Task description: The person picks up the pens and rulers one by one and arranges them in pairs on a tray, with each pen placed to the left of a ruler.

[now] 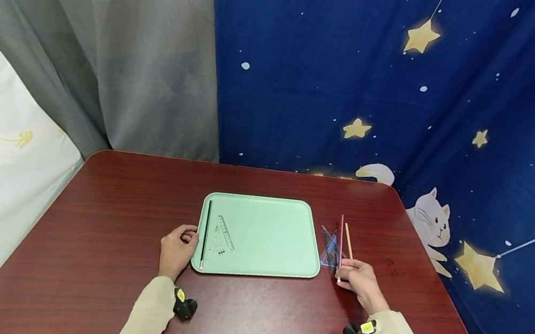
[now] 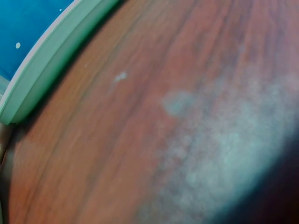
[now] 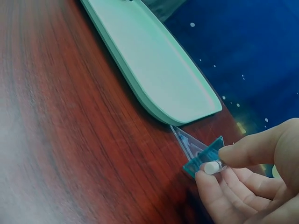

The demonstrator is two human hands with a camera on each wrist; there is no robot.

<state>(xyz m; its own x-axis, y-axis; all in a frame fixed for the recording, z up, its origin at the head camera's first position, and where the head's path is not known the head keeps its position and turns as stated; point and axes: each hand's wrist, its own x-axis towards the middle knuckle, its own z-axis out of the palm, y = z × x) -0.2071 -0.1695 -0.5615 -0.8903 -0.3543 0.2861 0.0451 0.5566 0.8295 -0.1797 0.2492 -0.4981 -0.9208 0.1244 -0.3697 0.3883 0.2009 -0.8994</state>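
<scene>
In the head view my right hand pinches a reddish pencil near its white eraser end, between thumb and fingers. Blue see-through set squares lie just left of that hand, partly behind the pencil. A light wooden stick or pencil lies beyond the fingers. My left hand, fingers loosely bent, rests at the left rim of the mint-green tray. On the tray lie a black pencil and a clear set square, side by side at the left.
The dark red wooden table carries everything. A grey curtain and a blue star-patterned curtain hang behind it. White cloth hangs at the left. Little but table and the tray's edge shows in the left wrist view.
</scene>
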